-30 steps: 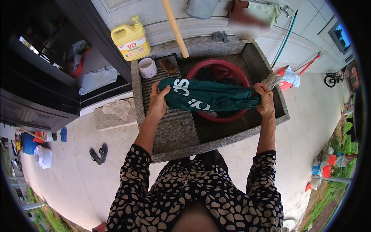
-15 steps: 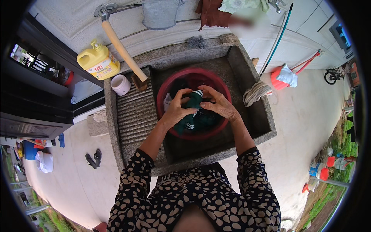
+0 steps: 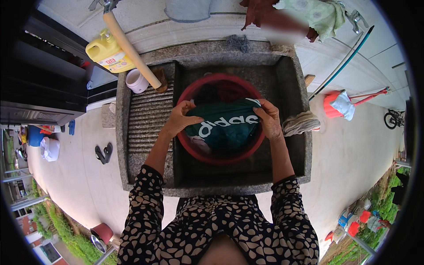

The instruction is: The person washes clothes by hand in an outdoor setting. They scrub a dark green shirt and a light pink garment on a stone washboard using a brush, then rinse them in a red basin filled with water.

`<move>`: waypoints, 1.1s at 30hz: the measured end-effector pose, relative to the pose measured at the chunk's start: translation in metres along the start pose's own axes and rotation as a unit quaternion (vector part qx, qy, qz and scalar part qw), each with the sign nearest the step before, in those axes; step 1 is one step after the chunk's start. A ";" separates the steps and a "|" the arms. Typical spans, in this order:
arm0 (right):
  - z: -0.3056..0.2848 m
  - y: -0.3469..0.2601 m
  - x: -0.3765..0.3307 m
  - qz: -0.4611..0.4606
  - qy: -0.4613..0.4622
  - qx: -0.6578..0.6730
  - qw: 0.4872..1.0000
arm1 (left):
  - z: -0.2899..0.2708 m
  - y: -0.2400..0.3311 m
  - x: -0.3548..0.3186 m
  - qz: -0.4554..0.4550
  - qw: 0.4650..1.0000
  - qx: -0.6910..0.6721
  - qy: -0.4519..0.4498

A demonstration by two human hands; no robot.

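A dark green garment [image 3: 227,134] with large white lettering is stretched between my two hands over a red basin [image 3: 219,160]. My left hand [image 3: 177,120] pinches its upper left edge between thumb and fingers. At the upper right edge, by a white trim, my right hand [image 3: 270,119] grips it the same way. The lower part of the cloth hangs down into the basin and hides much of what is inside. Other dark red and pale laundry shows around it. The basin stands in a grey stone sink [image 3: 212,191].
Left of the basin is a ribbed washboard [image 3: 148,123] with a white cup [image 3: 137,81] and a brown brush [image 3: 160,81]. A wooden pole [image 3: 132,48] slants past a yellow detergent jug [image 3: 112,55]. A rag [image 3: 301,123] drapes over the right rim; a scouring pad [image 3: 237,43] lies behind.
My hands have moved apart, spreading the garment from a bunched shape into a wide panel with its lettering showing. The view has shifted slightly.
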State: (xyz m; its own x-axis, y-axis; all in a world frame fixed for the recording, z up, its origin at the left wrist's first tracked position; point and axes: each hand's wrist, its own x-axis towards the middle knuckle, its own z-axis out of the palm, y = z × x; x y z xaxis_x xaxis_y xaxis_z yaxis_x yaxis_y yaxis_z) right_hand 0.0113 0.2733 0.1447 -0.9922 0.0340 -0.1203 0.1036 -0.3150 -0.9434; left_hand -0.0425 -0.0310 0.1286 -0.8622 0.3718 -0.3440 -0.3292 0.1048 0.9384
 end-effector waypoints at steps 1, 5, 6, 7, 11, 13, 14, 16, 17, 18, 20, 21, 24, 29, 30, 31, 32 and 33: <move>-0.010 0.018 0.009 0.015 0.009 -0.099 0.995 | 0.001 -0.006 0.005 0.013 0.996 -0.078 0.040; -0.026 0.082 0.038 -0.112 0.182 -0.517 0.829 | 0.020 -0.074 0.045 0.042 0.966 -0.098 0.236; -0.016 0.093 0.048 -0.126 0.189 -0.527 0.819 | 0.015 -0.112 0.057 0.106 0.964 -0.048 0.241; -0.016 0.104 0.055 -0.133 0.206 -0.545 0.802 | 0.023 -0.121 0.063 0.109 0.961 0.034 0.254; 0.011 0.140 0.082 -0.174 0.165 -0.594 0.768 | 0.060 -0.128 0.070 0.052 0.904 0.322 0.277; 0.027 0.158 0.083 -0.147 0.164 -0.657 0.721 | 0.077 -0.123 0.070 -0.044 0.873 0.410 0.262; 0.031 0.167 0.080 -0.132 0.163 -0.687 0.696 | 0.079 -0.128 0.071 -0.089 0.852 0.469 0.213; 0.027 0.185 0.079 -0.141 0.157 -0.704 0.679 | 0.077 -0.138 0.065 -0.041 0.845 0.500 0.187; 0.022 0.194 0.077 -0.145 0.154 -0.712 0.669 | 0.076 -0.142 0.065 -0.017 0.841 0.513 0.172; 0.017 0.203 0.075 -0.157 0.150 -0.723 0.656 | 0.072 -0.147 0.067 -0.086 0.859 0.494 0.103; 0.010 0.215 0.077 -0.152 0.127 -0.700 0.686 | 0.064 -0.153 0.065 -0.076 0.897 0.427 0.079; 0.006 0.221 0.076 -0.149 0.116 -0.688 0.701 | 0.060 -0.157 0.068 -0.113 0.891 0.438 0.046; -0.023 0.242 0.087 -0.087 0.041 -0.727 0.679 | 0.053 -0.187 0.067 -0.004 0.859 0.509 0.058; -0.019 0.164 0.094 -0.130 0.036 -0.619 0.774 | 0.046 -0.157 0.056 0.005 0.919 0.384 0.093; -0.018 0.142 0.091 -0.141 0.044 -0.586 0.797 | 0.040 -0.126 0.057 0.048 0.940 0.329 0.079; -0.010 0.124 0.083 -0.140 0.074 -0.519 0.840 | 0.032 -0.106 0.056 0.088 0.955 0.275 0.072; 0.001 0.111 0.073 -0.139 0.096 -0.447 0.878 | 0.022 -0.109 0.055 0.080 0.981 0.138 0.111; 0.010 0.103 0.066 -0.136 0.116 -0.371 0.911 | 0.012 -0.116 0.054 0.072 0.986 -0.001 0.147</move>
State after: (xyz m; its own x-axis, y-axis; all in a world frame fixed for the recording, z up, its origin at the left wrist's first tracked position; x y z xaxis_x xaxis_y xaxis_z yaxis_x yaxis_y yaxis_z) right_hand -0.0441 0.2336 0.0422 -0.9555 0.2422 0.1682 -0.0392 0.4609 -0.8866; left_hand -0.0460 -0.0118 0.0020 -0.9743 0.0982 -0.2027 -0.1967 0.0678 0.9781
